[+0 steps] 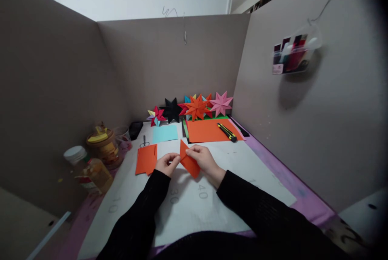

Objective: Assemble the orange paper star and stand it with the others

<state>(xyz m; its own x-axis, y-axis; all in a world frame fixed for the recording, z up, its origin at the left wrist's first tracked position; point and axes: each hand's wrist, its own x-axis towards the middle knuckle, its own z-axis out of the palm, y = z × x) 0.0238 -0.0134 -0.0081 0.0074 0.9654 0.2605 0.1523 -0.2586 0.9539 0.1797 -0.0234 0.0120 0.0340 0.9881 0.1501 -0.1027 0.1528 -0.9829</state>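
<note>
Between my two hands, a little above the white sheet, is a piece of orange paper with a crease across it, tilted on its corner. My left hand pinches its left edge between thumb and fingers. My right hand grips its upper right side, thumb on top. Beside my left hand lies a stack of orange paper pieces. Small scissors rest just behind that stack. A light blue paper sheet lies farther back.
Folded paper stars in several colours lean along the back wall. In front of them, a yellow-black box cutter lies on orange sheets. Bottles and a brown jar stand at left. A clear pouch hangs on the right wall.
</note>
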